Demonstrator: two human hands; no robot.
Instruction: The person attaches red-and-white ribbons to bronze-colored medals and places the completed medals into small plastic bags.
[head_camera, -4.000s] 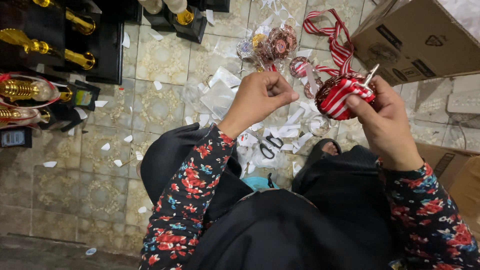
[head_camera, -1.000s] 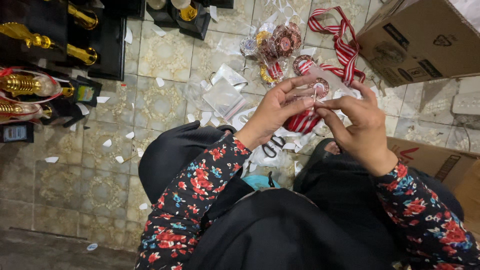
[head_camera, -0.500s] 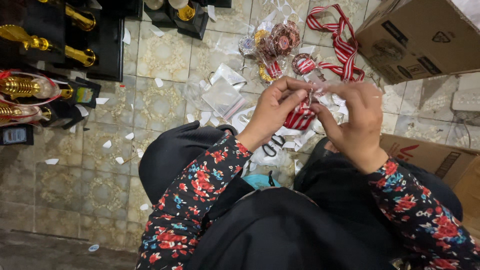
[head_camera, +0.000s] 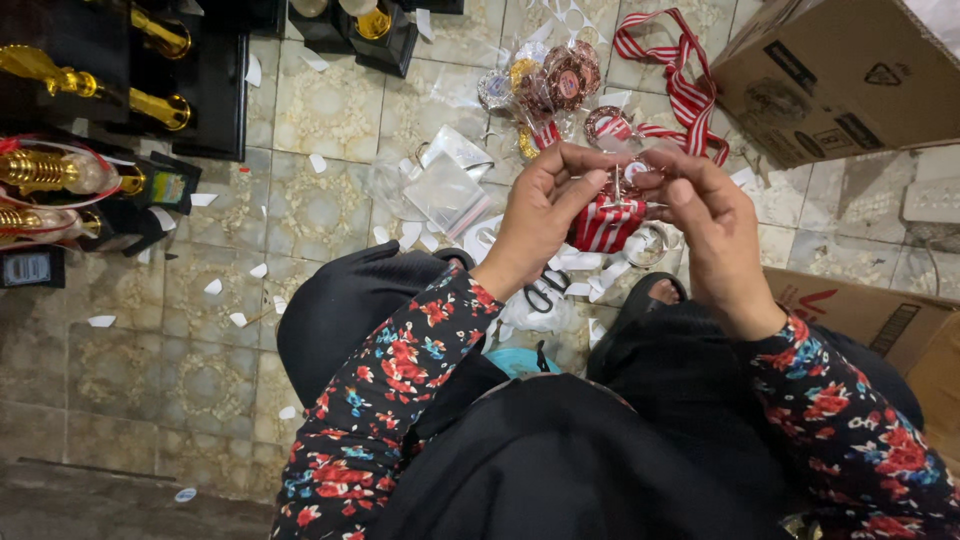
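The tiled floor (head_camera: 330, 110) fills most of what I see, pale and marbled, littered with small white paper scraps (head_camera: 255, 270). My black-clad lap (head_camera: 560, 450) takes up the bottom, with my flowered sleeves (head_camera: 390, 400) coming up from it on both sides. To my upper right stands a big cardboard box (head_camera: 840, 70), and a second cardboard box (head_camera: 870, 310) lies beside my right forearm. Along the left edge sit gold trophies on black bases (head_camera: 150, 70), some wrapped in clear film.

On the floor ahead of me lies a heap of medals in clear bags (head_camera: 545, 85), with a loose red and white ribbon (head_camera: 680, 80) trailing just to its right toward the big box. An empty clear plastic bag (head_camera: 445, 190) lies to the left of my hands. Between my knees, a pair of black scissors (head_camera: 545, 295) rests on the scraps.

My left hand (head_camera: 540, 215) and my right hand (head_camera: 710, 220) meet above the floor, fingertips nearly touching. Both are pinched narrow on the top of a folded red and white striped ribbon (head_camera: 605, 225), which hangs bunched just below my fingers, between the two palms. A small metal ring or clip shows at the pinch, too small for me to make out clearly.
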